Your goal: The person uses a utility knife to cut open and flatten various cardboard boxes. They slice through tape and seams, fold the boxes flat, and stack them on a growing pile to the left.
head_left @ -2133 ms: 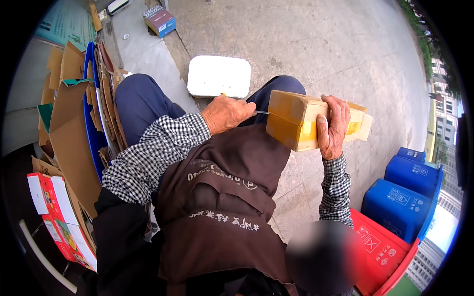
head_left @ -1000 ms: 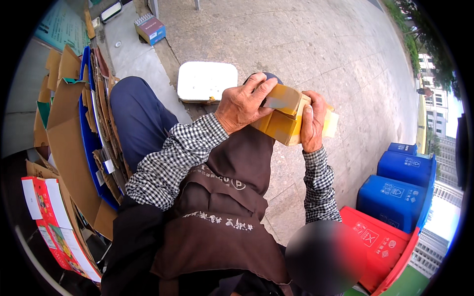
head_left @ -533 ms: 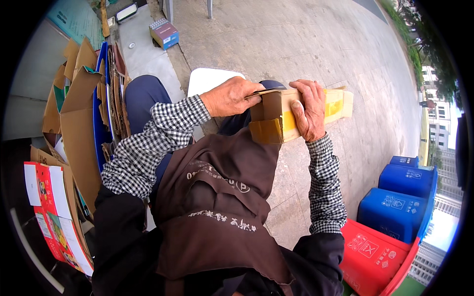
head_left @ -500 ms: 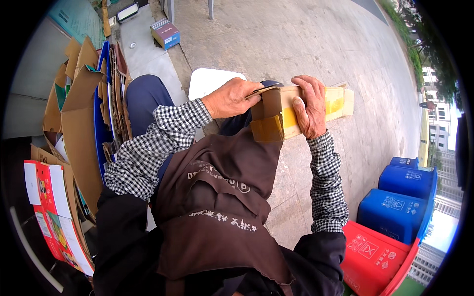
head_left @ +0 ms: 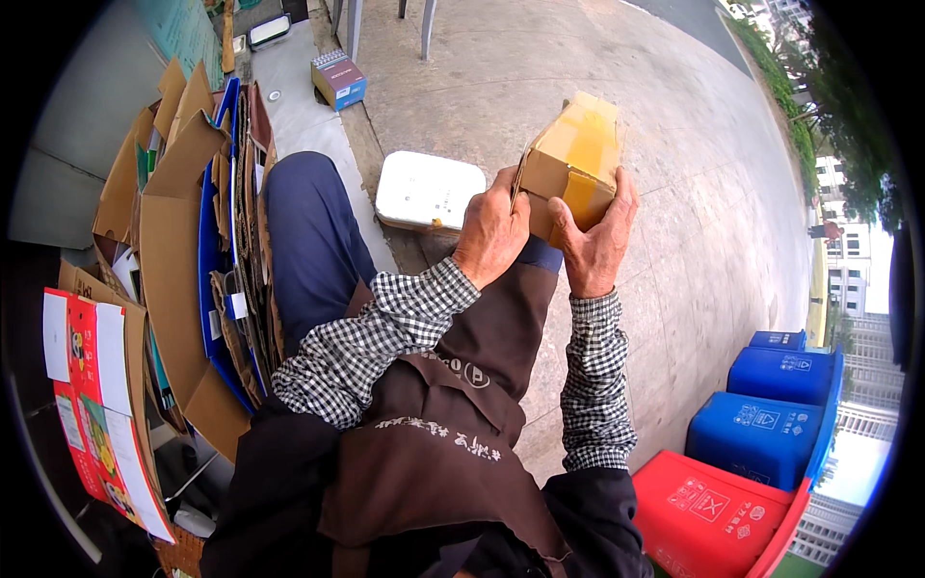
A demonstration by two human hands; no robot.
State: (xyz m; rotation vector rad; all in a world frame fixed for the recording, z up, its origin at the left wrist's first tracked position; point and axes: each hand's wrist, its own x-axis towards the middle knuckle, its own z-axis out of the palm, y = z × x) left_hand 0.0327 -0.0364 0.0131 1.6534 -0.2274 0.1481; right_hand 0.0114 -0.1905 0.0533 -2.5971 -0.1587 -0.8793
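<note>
A small brown cardboard box point(head_left: 554, 162) with yellow tape along it is held up above my right knee, its far end tilted away. My left hand point(head_left: 493, 229) is closed on the flap at the box's left side, with the thumb by the flap's edge. Against the near right corner presses my right hand point(head_left: 599, 231), thumb on the near end and fingers round the right side. The brown apron point(head_left: 424, 443) covers my lap below the box. Some fingers of both hands are hidden behind the cardboard.
Flattened cardboard point(head_left: 178, 250) and a blue sheet point(head_left: 214, 260) stand at my left, near a red and white printed carton point(head_left: 96, 405). Ahead are a white lidded container point(head_left: 429, 188) and a small purple-blue box point(head_left: 337, 79). Blue bins point(head_left: 756, 424) and a red bin point(head_left: 713, 506) line the right.
The box has turned from lying crosswise to pointing away from me. My left hand has moved right, and my right hand has shifted to the near right corner. More of the white container shows.
</note>
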